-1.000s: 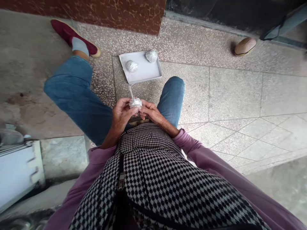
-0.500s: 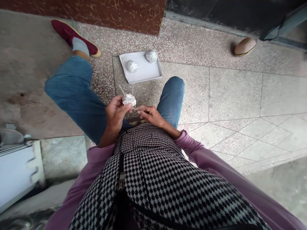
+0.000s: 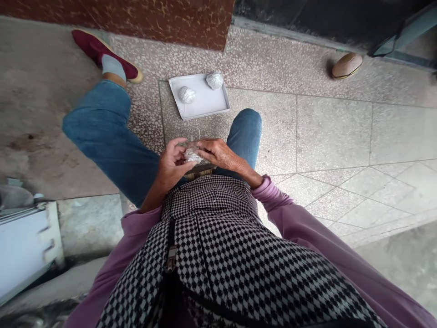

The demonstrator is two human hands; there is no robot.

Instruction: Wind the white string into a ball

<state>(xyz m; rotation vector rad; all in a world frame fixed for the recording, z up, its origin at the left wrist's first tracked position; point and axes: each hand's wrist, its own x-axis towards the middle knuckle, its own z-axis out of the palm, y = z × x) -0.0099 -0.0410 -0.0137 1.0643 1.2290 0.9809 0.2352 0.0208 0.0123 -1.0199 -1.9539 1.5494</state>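
Speckled terrazzo floor (image 3: 266,59), rough-looking with pale and pinkish stone chips and dark dividing lines, surrounds the shallow white rectangular tray (image 3: 205,109) that I take as my landmark. Beyond the tray, through the head camera, I see a glossy red-brown panel (image 3: 136,23) veined with tan.

Two rounded balls of shiny silver-white strand lie in the tray: the left ball (image 3: 187,94) sits toward its left side, and the right ball (image 3: 215,81) occupies its far right corner, overlapping the rim in my view. Both look ridged by their windings; the tray's bottom is smooth and flat, its walls low.

On the wearer's side of the tray, apart from it, I find a third ball (image 3: 191,156) of glossy white strand between two bare hands. I read the left-hand grip (image 3: 170,161) as clamped on it, thumb at the near edge and fingers curled at the left. The right-hand grip (image 3: 220,155) has its fingers bent over the ball's right side; blur keeps me from telling whether they pinch it. One thin white strand (image 3: 199,133) sticks up loose, toward the tray.
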